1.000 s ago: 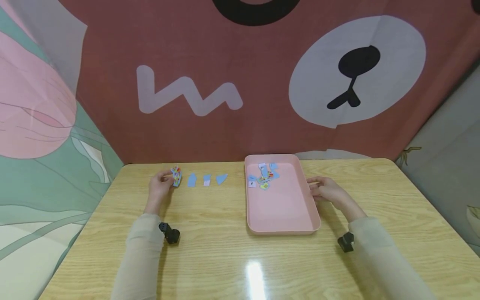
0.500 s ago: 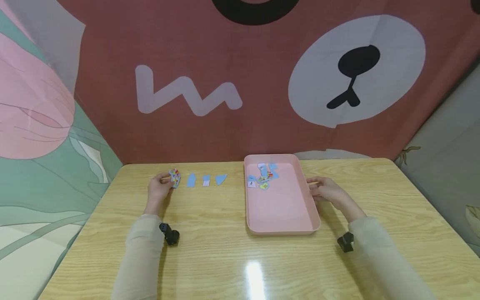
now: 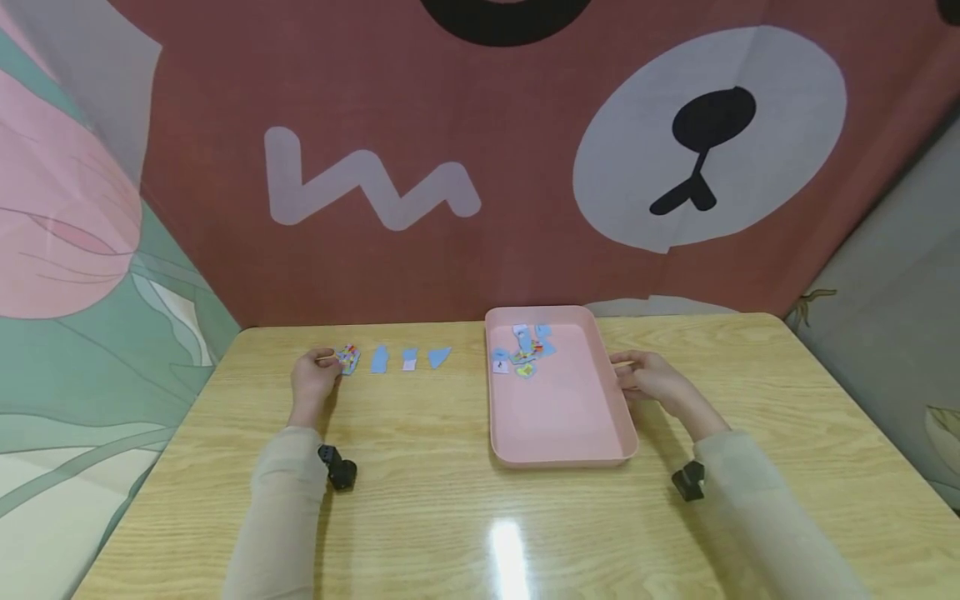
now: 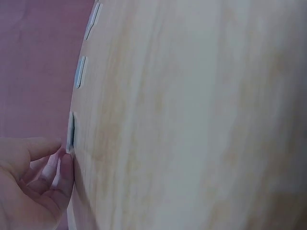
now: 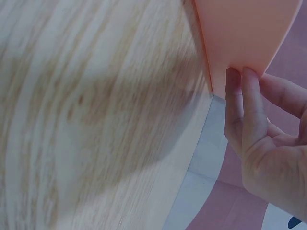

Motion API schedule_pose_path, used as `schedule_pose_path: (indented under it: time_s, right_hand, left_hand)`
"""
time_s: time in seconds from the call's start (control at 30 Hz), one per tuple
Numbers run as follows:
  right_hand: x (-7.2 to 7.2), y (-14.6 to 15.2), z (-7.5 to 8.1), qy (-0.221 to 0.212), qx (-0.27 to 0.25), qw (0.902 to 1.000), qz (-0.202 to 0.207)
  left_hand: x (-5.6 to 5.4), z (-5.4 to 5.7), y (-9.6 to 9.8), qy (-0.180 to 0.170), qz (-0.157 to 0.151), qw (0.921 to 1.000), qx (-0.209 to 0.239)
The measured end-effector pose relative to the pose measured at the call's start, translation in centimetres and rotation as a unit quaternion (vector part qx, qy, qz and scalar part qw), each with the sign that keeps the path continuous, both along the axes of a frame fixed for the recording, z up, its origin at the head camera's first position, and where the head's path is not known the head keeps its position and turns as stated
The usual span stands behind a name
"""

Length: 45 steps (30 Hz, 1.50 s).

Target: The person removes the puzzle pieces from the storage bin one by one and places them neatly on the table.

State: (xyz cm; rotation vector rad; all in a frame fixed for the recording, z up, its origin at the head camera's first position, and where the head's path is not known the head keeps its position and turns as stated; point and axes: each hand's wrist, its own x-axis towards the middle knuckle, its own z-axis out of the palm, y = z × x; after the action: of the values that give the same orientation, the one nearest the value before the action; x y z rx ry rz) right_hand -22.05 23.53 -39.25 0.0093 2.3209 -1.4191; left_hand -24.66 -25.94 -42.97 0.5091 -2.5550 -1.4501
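A flat, multicoloured puzzle piece (image 3: 347, 359) lies low over the table at the left end of a row. Thumb and index finger of my left hand (image 3: 312, 385) pinch it by its left edge; in the left wrist view the fingertips (image 4: 65, 160) meet the near end of the piece (image 4: 71, 132). A plain blue piece (image 3: 379, 360), a blue-and-white piece (image 3: 408, 360) and a blue triangular piece (image 3: 438, 357) continue the row. My right hand (image 3: 654, 382) rests against the pink tray (image 3: 562, 421), its fairly straight fingers (image 5: 252, 100) touching the outer right wall.
Several blue and coloured pieces (image 3: 526, 344) lie jumbled at the tray's back left. The wooden table (image 3: 420, 500) ends at a brown cloth backdrop (image 3: 360, 275) printed with a bear's face.
My left hand has lowered the multicoloured piece from a tilted, raised position to nearly flat, shifting slightly left. My right hand stays at the tray's side.
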Motion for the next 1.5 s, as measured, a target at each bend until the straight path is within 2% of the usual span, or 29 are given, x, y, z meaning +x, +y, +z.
schedule_pose_path:
  time_s: [0.17,0.4,0.6,0.67,0.8,1.13,1.33,1.5]
  right_hand:
    - [0.0,-0.1,0.0,0.0,0.001,1.0,0.001]
    - [0.0,0.1,-0.1,0.002,-0.002,1.0,0.002]
    - [-0.1,0.0,-0.3,0.0,0.0,1.0,-0.003]
    - [-0.1,0.1,-0.3,0.0,-0.002,1.0,-0.003]
    - [-0.1,0.0,-0.2,0.001,-0.003,1.0,0.0]
    - [-0.1,0.1,-0.2,0.004,-0.005,1.0,0.006]
    - [0.0,0.2,-0.1,0.006,-0.012,0.9998,0.011]
    - [0.0,0.3,-0.2,0.008,-0.011,0.9998,0.014]
  left_hand:
    - [0.2,0.2,0.2,0.009,0.012,0.9992,-0.038]
    - [0.4,1.9,2.4,0.018,-0.002,0.9998,-0.013]
    - [-0.1,2.9,5.5,0.002,-0.055,0.9984,0.012]
    - [-0.2,3.2,6.7,-0.009,-0.086,0.9959,0.024]
    - [-0.1,3.5,9.2,-0.017,-0.128,0.9905,0.047]
    - [0.2,4.4,15.4,0.029,-0.206,0.9764,0.057]
    - [0.0,4.4,18.6,0.055,-0.227,0.9707,0.055]
    - [-0.3,3.9,20.7,0.06,-0.245,0.9668,0.038]
